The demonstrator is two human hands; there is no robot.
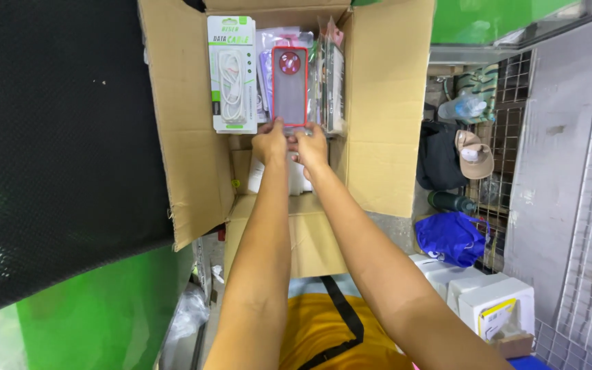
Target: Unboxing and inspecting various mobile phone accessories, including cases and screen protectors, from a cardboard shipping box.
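Both forearms reach up from the yellow shirt (pixel 323 329) into the open cardboard box (pixel 385 103).

Largest first: the box holds upright packets; a white cable pack (pixel 231 75) stands just left of the red-edged phone case (pixel 290 85). Left hand (pixel 270 142) and right hand (pixel 310 147) pinch the case's lower edge, each grip closed on it by the fingertips. Held so low, the case could tip sideways or slip; it might also snag the neighbouring clear packets (pixel 330 82) and drag them out.
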